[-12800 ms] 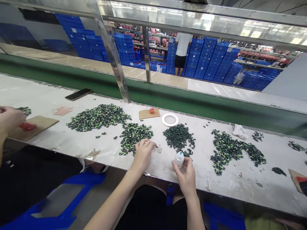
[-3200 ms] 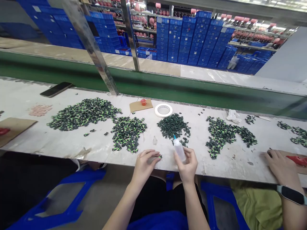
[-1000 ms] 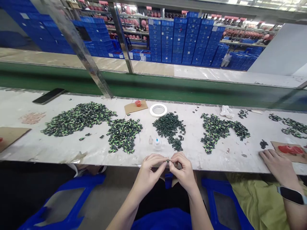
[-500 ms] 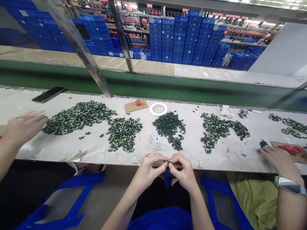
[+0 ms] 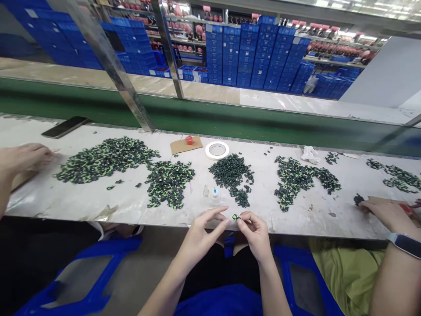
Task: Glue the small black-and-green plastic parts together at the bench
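A long pale, scuffed bench (image 5: 82,202) ran along a green conveyor belt (image 5: 230,120), with slanted metal posts (image 5: 112,66) rising behind it, stacked blue crates (image 5: 250,57) and shelving (image 5: 332,48) beyond, a grey wall (image 5: 381,74) right, bright overhead light.

- You can read no text, label, brand or number anywhere here.
- The white tags on the far blue crates (image 5: 250,61) are too small to make out.
- The phone (image 5: 65,127), far left, shows a dark screen.
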`<state>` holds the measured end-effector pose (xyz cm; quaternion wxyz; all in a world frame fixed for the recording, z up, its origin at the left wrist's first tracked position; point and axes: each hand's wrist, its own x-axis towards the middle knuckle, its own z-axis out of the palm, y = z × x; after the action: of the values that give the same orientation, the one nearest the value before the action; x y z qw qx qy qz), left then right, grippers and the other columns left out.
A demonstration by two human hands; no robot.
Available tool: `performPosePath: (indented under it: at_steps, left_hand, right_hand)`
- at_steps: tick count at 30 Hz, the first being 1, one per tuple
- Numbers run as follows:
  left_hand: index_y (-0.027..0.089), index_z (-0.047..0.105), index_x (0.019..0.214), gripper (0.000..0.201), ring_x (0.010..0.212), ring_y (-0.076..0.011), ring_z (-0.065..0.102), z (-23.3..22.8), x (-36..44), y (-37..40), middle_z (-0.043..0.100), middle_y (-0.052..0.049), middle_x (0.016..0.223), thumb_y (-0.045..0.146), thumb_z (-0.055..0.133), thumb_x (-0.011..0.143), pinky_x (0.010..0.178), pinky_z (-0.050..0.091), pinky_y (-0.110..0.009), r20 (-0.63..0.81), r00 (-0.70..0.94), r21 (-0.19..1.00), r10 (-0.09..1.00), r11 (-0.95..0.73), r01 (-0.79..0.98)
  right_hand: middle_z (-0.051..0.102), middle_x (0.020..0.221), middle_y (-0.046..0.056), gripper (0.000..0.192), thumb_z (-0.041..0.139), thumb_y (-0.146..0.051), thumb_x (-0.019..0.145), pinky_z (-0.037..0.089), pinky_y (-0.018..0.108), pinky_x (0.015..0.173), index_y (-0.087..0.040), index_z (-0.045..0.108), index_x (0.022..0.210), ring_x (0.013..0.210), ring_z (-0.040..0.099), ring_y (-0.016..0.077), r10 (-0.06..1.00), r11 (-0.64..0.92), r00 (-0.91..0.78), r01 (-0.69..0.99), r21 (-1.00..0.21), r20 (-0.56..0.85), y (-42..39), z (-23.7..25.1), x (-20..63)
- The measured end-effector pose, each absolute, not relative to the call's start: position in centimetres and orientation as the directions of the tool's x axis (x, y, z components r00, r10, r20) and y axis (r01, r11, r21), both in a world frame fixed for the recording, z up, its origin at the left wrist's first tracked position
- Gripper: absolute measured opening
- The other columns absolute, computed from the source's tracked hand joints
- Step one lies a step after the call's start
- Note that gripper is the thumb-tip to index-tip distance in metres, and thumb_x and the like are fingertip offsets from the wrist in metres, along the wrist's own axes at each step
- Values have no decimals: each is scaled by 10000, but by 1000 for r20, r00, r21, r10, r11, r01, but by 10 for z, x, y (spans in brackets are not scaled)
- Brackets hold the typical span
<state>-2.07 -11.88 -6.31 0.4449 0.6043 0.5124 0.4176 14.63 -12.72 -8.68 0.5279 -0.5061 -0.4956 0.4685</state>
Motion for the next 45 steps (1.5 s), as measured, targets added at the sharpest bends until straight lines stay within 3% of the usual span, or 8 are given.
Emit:
performPosePath:
  at_steps: [7,11,14,18,25,32,38,45]
  left_hand:
    - [197,733,899,371,818,-245,688,-69,-75,-106,733,-61,800,508,603,745,813,541,-365,65,-113,872,991,-2,490]
    - [205,726,878,403,929,-289,660,-79,-97,-102,739,-85,895,545,561,739,874,497,-419,112,-261,804,959,67,591]
    - [230,717,839,333,989,-313,623,-84,-102,-100,742,-87,935,500,540,763,905,446,-464,179,-306,735,935,80,674]
    - [234,713,861,222,1018,-336,584,-87,-101,-89,735,-99,973,368,546,802,898,377,-522,277,-320,613,906,89,785]
    - [219,714,847,188,1005,-353,523,-97,-100,-64,728,-134,930,355,588,820,850,325,-539,335,-251,447,908,81,891]
    - [213,694,768,144,885,-326,545,-93,-91,-52,717,-112,811,216,559,821,772,359,-460,299,-178,322,937,77,944]
    - [154,668,857,227,890,-305,537,-95,-79,-50,667,-149,877,177,448,905,732,378,-396,251,18,174,968,-64,983]
    - [203,636,860,191,890,-247,555,-106,-48,-64,669,-75,875,154,459,912,762,393,-369,219,154,475,964,-243,846]
  right_hand:
    - [611,693,27,312,651,-487,726,441,272,542,-175,671,730,559,517,139,950,-62,313,176,-982,-4,-122,-93,160]
    - [642,829,102,391,591,-540,764,476,367,689,-166,700,798,754,553,228,821,-68,520,500,-863,236,-116,-95,185]
    - [596,1013,178,528,525,-600,806,418,490,857,-136,704,984,1020,464,332,688,-111,575,687,-718,444,-110,-93,198]
    - [545,1077,170,569,603,-602,782,372,539,906,-159,653,1136,1086,391,352,752,22,409,769,-639,517,-105,-95,182]
    - [575,1050,117,505,737,-473,731,427,513,891,-238,615,1162,1054,419,323,879,299,60,703,-645,473,-89,-113,114]
    - [626,1023,131,227,691,-349,771,463,488,870,-196,602,912,1038,486,313,906,288,72,616,-733,417,-75,-111,94]
    - [683,831,52,266,650,-402,785,527,323,658,-208,495,878,709,648,195,986,90,111,254,-963,121,-94,-94,111]
    - [622,667,4,255,672,-415,743,434,250,518,-175,611,806,578,559,148,922,176,330,113,-978,204,-107,-95,141]
